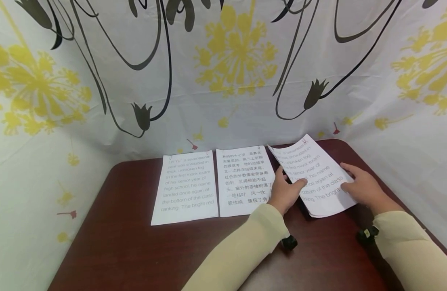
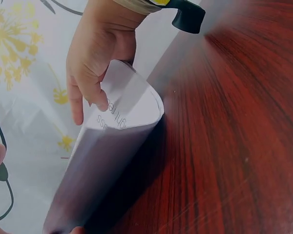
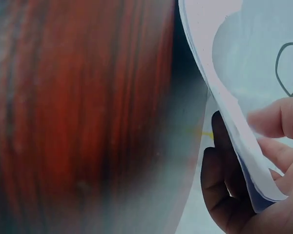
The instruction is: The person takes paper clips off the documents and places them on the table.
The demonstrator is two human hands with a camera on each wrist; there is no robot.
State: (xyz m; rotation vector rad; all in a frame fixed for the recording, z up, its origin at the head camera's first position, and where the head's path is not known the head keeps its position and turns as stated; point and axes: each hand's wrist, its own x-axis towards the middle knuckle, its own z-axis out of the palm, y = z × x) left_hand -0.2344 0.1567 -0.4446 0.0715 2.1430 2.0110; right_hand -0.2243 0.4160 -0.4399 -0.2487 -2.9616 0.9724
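Note:
Both hands hold a small stack of printed paper sheets at the right of the table, tilted up off the wood. English text faces up, and a reddish paper clip sits at its top corner. My left hand grips the left edge, thumb on the printed face. On the opposite edge, my right hand pinches the sheets, thumb above. In the right wrist view, shaded fingers lie behind the bent paper. The left wrist view shows the stack's lower edge curving above the table.
Left of the stack, a page of Chinese text lies flat, partly covered by my left forearm and hand. Beside it lies a page of English text. The dark red wooden table meets a patterned white curtain behind and at both sides.

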